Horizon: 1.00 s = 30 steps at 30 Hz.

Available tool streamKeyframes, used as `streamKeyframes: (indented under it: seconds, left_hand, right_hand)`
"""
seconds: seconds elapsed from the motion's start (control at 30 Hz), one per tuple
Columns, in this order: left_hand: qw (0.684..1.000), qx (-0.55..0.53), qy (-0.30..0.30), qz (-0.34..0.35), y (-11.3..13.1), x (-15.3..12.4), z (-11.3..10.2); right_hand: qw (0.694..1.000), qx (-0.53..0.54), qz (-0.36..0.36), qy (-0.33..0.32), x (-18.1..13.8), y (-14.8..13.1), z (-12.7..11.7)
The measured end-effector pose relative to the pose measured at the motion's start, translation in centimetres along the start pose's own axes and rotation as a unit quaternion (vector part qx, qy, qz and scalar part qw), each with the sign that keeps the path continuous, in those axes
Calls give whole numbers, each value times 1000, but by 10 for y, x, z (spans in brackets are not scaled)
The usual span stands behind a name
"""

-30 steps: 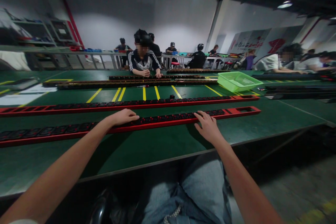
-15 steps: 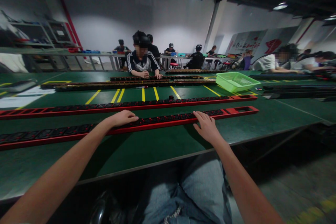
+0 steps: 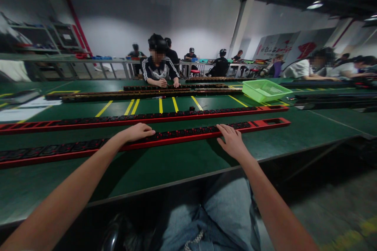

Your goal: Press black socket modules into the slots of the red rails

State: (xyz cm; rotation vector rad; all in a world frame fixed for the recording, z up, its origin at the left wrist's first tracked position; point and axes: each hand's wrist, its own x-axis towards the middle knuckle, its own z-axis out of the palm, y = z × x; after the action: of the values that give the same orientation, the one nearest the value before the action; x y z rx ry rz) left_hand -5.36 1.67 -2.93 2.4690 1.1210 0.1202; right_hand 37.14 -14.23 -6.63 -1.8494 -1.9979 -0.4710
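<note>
The left hand (image 3: 140, 131) lies over a long, narrow red bar fitted with a row of black, square-faced pieces (image 3: 176, 140), its fingers close together and pointing along the row; whether they press or grip cannot be told. The right hand (image 3: 231, 140) rests farther along the same bar, fingers slightly spread over the black pieces and thumb apart on the near side; a firm grip cannot be made out. The two hands, set well apart, probably steady the bar along its length, and its lying flat, crosswise to the body, likely keeps the row within reach of both sets of fingers.

The left forearm hides part of the bar. Just beyond the fingers, a second red bar with black pieces (image 3: 165, 117) lies roughly alongside on the green desk (image 3: 188, 164), with a small black block (image 3: 192, 108) at its far edge. That bar stands between the fingers and everything farther off: the yellow stripes (image 3: 161, 106), the light-green plastic basket (image 3: 260, 97) beyond the right fingers, and the long dark strips (image 3: 132, 94) before a co-worker in a striped-sleeved jacket (image 3: 160, 70).
</note>
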Motion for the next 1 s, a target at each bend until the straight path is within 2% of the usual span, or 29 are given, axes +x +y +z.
streamKeyframes:
  seconds: [0.17, 0.47, 1.0]
  left_hand:
    - [1000, -9, -2, -3, -3, 1, 2]
    - [1000, -7, -9, 1, -4, 0, 1]
    - [1000, -7, -10, -6, -3, 0, 1]
  right_hand:
    - [1000, -20, 0, 9, 1, -3, 0]
    - [999, -16, -27, -9, 2, -34, 1]
    - [999, 6, -19, -25, 1, -37, -2]
